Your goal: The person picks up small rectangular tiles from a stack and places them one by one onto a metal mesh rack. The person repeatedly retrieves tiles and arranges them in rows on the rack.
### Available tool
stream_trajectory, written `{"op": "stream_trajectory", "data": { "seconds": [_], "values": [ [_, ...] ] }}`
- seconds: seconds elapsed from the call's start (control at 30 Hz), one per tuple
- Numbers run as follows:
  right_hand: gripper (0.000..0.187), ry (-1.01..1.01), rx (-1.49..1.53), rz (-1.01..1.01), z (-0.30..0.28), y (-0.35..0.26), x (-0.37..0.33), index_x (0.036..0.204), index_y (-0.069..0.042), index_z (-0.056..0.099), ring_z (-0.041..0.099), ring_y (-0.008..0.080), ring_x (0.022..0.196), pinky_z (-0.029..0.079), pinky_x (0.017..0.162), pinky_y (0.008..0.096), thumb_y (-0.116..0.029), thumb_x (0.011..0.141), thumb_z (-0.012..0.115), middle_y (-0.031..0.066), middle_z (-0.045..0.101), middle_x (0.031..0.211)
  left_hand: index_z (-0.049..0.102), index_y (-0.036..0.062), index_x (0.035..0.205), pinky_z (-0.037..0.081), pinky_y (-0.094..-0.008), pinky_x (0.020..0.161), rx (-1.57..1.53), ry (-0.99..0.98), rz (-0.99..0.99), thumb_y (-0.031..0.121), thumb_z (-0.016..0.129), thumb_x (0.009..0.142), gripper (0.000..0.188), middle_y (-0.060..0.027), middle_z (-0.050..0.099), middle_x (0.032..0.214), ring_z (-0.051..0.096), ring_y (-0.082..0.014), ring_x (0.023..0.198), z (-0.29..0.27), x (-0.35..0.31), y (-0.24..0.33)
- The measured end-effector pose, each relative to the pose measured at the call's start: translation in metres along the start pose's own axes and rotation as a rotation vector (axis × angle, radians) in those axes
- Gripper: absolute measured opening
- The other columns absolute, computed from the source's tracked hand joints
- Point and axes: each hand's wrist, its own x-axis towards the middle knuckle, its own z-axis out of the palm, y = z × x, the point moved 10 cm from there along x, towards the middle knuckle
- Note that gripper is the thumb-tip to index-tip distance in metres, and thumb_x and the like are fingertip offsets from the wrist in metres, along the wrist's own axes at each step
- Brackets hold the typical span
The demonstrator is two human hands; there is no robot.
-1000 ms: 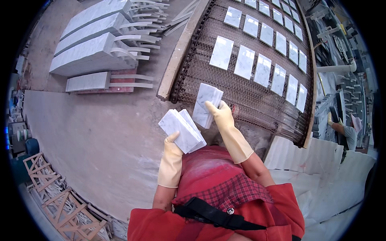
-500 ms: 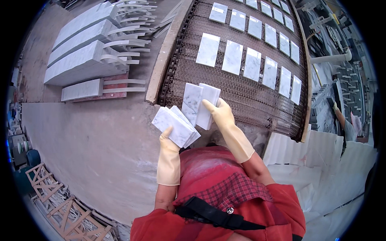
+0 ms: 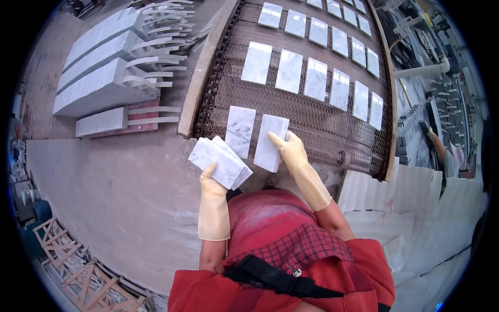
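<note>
In the head view, the left hand [image 3: 212, 182], in a cream rubber glove, is gripping a fanned stack [image 3: 219, 162] of pale marble tiles; its thumb is pressing on the top face, while its other fingers are passing out of sight underneath. The right hand [image 3: 291, 149], gloved alike, is holding a neater stack [image 3: 271, 143] over the near end of a mesh belt [image 3: 322, 139], its fingers clamping the right-hand edge. A single veined tile [image 3: 240, 131] is lying between the two stacks at the belt's near left corner (whether its lower end is jutting past the edge, I cannot tell). Beyond it, glossy tiles [image 3: 315, 79] are lying in rows along the belt, six of them forming the nearest row. Pale slabs [image 3: 106, 87] with thin strips sticking out are resting on the left, and a co-worker [image 3: 449, 160] is working far right.
</note>
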Motion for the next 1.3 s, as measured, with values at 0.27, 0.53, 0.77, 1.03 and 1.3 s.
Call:
{"op": "stream_trajectory", "data": {
  "seconds": [0.27,0.53,0.77,1.03,1.3],
  "values": [
    [0.052,0.017,0.075,-0.016,-0.001,-0.003,0.003,0.124,-0.001,0.076,0.075,0.0192,0.103,0.056,0.092,0.0349,-0.045,0.096,0.078,0.0125,0.080,0.115,0.052,0.0075,0.156,0.044,-0.0650,0.119,0.054,0.018,0.033,0.010,0.084,0.083,0.080,-0.0165,0.063,0.149,0.059,-0.0418,0.138,-0.008,0.003,0.003],
    [0.051,0.029,0.208,-0.032,-0.003,0.011,0.016,0.122,0.000,0.075,0.073,0.0166,0.099,0.055,0.090,0.0333,-0.044,0.097,0.078,0.0097,0.080,0.112,0.052,0.0073,0.156,0.045,-0.0647,0.118,0.057,0.081,0.066,0.008,0.084,0.081,0.081,-0.0163,0.065,0.147,0.060,-0.0417,0.137,-0.015,-0.005,0.003],
    [0.048,0.037,0.258,-0.063,-0.006,0.004,0.009,0.121,-0.001,0.072,0.070,0.0134,0.090,0.054,0.080,0.0307,-0.044,0.102,0.075,0.0058,0.077,0.106,0.048,0.0060,0.159,0.045,-0.0640,0.119,0.106,0.140,0.135,0.012,0.088,0.078,0.091,-0.0198,0.062,0.148,0.058,-0.0428,0.138,-0.023,-0.045,0.006],
    [0.054,0.050,0.300,-0.062,-0.008,0.010,0.019,0.114,-0.002,0.073,0.067,0.0120,0.080,0.053,0.070,0.0303,-0.055,0.102,0.072,0.0033,0.074,0.096,0.046,0.0056,0.160,0.043,-0.0636,0.121,0.043,0.087,-0.004,0.013,0.087,0.078,0.092,-0.0220,0.060,0.150,0.056,-0.0435,0.140,-0.023,-0.064,-0.027],
    [0.060,0.061,0.281,-0.051,-0.019,0.006,0.017,0.100,-0.004,0.073,0.063,0.0114,0.064,0.049,0.054,0.0299,-0.063,0.102,0.068,0.0022,0.069,0.080,0.050,0.0066,0.157,0.043,-0.0621,0.121,-0.003,0.102,-0.116,0.006,0.083,0.080,0.084,-0.0189,0.063,0.148,0.059,-0.0418,0.139,-0.027,-0.068,-0.062]
  ]
}}
